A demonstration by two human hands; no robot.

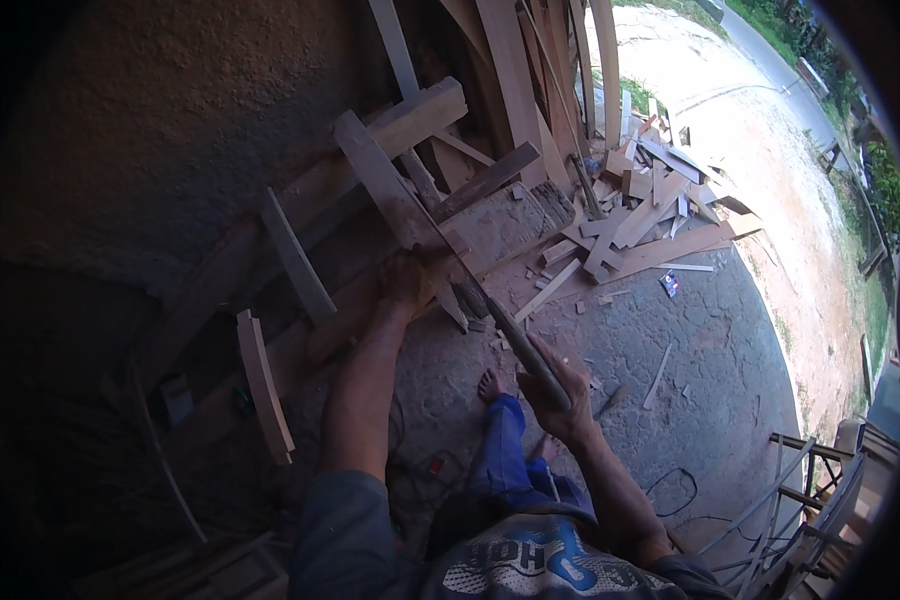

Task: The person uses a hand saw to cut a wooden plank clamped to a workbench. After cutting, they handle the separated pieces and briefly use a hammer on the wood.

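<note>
My right hand (pixel 560 390) is closed round the pale handle of a long, narrow tool (pixel 519 340), which slants up and left to a thin dark end at the timber, probably a blade; its exact kind I cannot tell. My left hand (pixel 406 277) grips a wooden board (pixel 388 180) just left of that tool, its fingers partly in shadow. The board crosses a wooden beam (pixel 420 112) in a rough timber structure along the wall. A short dark wooden piece (pixel 485 185) lies just beyond the tool.
Offcuts (pixel 650 190) pile at the back right, below leaning planks (pixel 510 60). Loose curved pieces (pixel 263 380) are at the left. A cracked concrete floor (pixel 700 370) surrounds my bare feet, with cables (pixel 680 475) on it. A metal frame (pixel 800 480) stands lower right; a bright yard lies beyond.
</note>
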